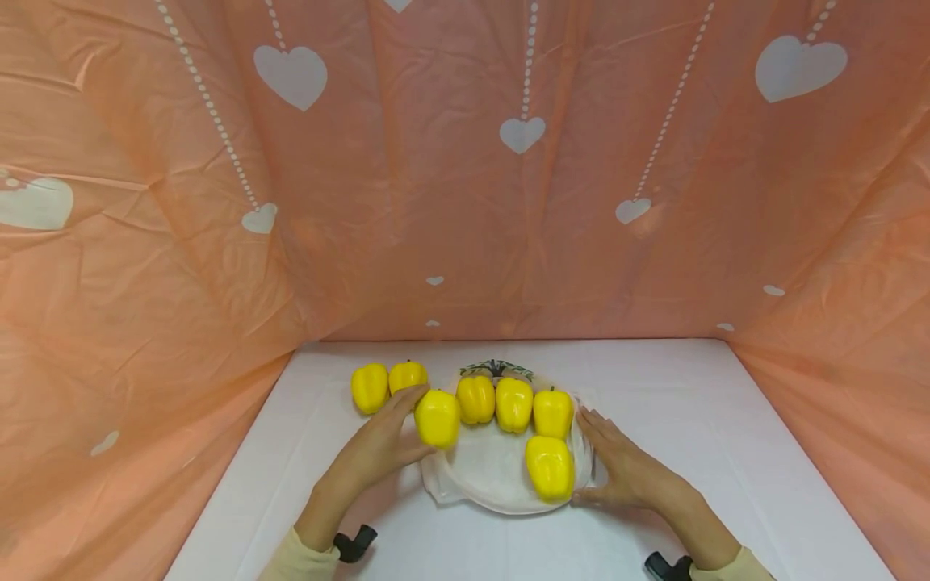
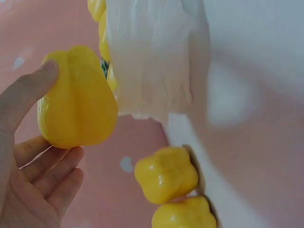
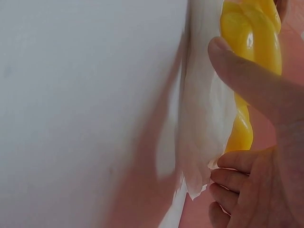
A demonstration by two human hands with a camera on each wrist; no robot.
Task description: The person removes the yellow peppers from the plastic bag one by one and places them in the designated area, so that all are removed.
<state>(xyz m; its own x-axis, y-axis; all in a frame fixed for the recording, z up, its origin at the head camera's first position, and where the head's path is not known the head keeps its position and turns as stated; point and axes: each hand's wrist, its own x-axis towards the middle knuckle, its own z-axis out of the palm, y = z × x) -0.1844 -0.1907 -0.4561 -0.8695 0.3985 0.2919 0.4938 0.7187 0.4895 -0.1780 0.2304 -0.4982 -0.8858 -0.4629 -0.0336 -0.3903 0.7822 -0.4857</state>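
My left hand [image 1: 381,442] holds a yellow bell pepper [image 1: 437,419] between thumb and fingers, raised over the left edge of a whitish cloth bag [image 1: 487,476]. The left wrist view shows the thumb on one side of this pepper [image 2: 78,97] and fingertips under it. On the bag, three yellow bell peppers [image 1: 514,405] stand in a row, with another bell pepper [image 1: 550,469] in front of the right one. Beside the bag's right edge, my right hand [image 1: 628,468] has its fingers loosely extended. In the right wrist view, its fingertips lie against the bag's edge [image 3: 204,118].
Two more yellow bell peppers [image 1: 370,388] stand on the white table [image 1: 291,452], left of the bag and beyond my left hand. A dark tree print [image 1: 497,369] shows at the bag's far end. Pink sheeting [image 1: 465,242] with white hearts surrounds the table's back and sides.
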